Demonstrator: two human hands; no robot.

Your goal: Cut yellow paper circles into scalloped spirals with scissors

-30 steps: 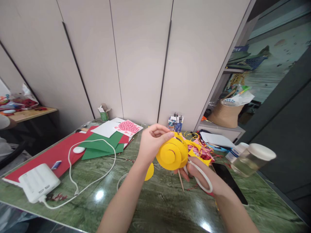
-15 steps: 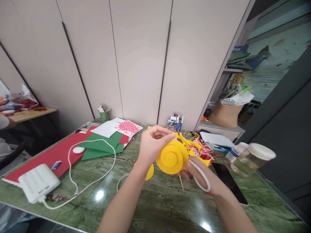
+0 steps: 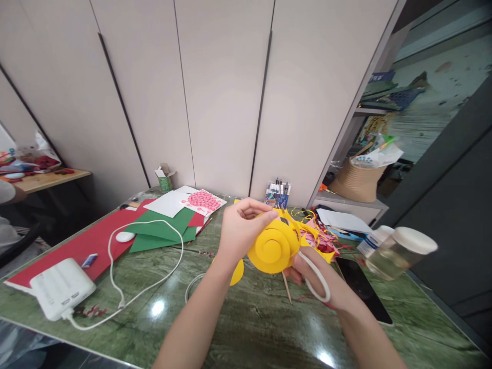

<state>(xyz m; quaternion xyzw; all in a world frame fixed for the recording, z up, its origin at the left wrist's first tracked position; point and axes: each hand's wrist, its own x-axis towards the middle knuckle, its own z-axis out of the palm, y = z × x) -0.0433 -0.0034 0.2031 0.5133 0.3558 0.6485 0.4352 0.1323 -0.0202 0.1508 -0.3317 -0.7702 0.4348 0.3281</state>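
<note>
My left hand (image 3: 240, 230) pinches the top edge of a yellow paper spiral (image 3: 272, 249) and holds it up over the green marble table (image 3: 246, 318). My right hand (image 3: 326, 284) is closed through the white handles of a pair of scissors (image 3: 314, 278), whose blades run up behind the spiral. A thin wooden stick (image 3: 286, 287) lies on the table just below the paper. A yellow paper disc (image 3: 237, 271) peeks out under my left wrist.
Green, red and white paper sheets (image 3: 161, 225) lie at the left with a white power bank (image 3: 61, 288) and cable (image 3: 146, 256). Coloured paper scraps (image 3: 321, 238), a black phone (image 3: 363, 292), a glass jar (image 3: 400, 251) and a pen box (image 3: 277, 196) sit at the right.
The yellow spiral has turned slightly in my hands and the scissors shifted a little with it. Nothing else has moved.
</note>
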